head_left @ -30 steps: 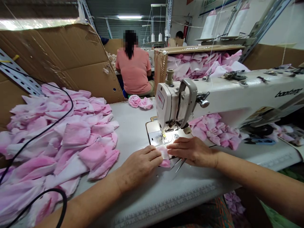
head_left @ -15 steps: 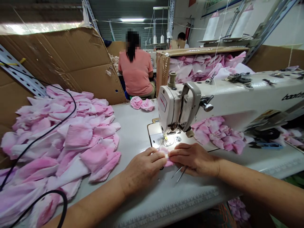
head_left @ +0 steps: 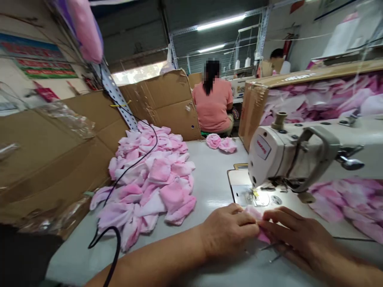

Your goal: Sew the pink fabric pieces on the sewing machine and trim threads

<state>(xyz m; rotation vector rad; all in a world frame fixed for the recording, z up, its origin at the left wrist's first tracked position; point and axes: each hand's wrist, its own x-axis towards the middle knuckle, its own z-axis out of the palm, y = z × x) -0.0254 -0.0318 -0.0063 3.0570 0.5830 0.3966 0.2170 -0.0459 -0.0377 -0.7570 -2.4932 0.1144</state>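
Just in front of the needle area of a white sewing machine [head_left: 302, 155], both hands pinch a small pink-and-white fabric piece [head_left: 253, 212]. My left hand [head_left: 229, 231] grips its left side, fingers pressed together. On its right side my right hand [head_left: 302, 237] closes thumb and fingers on the cloth. Tweezers [head_left: 278, 256] stick out from under the right palm, their two thin metal prongs pointing left. The fingers hide much of the fabric. The lit needle plate [head_left: 263, 198] lies a little beyond the fingertips.
A large heap of pink fabric pieces [head_left: 149, 179] covers the table's left, with a black cable [head_left: 136, 161] across it. Two fabric rosettes [head_left: 213, 141] lie farther back. More pieces [head_left: 344, 201] lie beneath the machine arm. Cardboard [head_left: 161, 103] stands behind; a person [head_left: 212, 103] sits beyond.
The camera view has swung left, so everything appears farther right. Both hands still hold the fabric in front of the needle; the right fingers look slightly more raised and bent.
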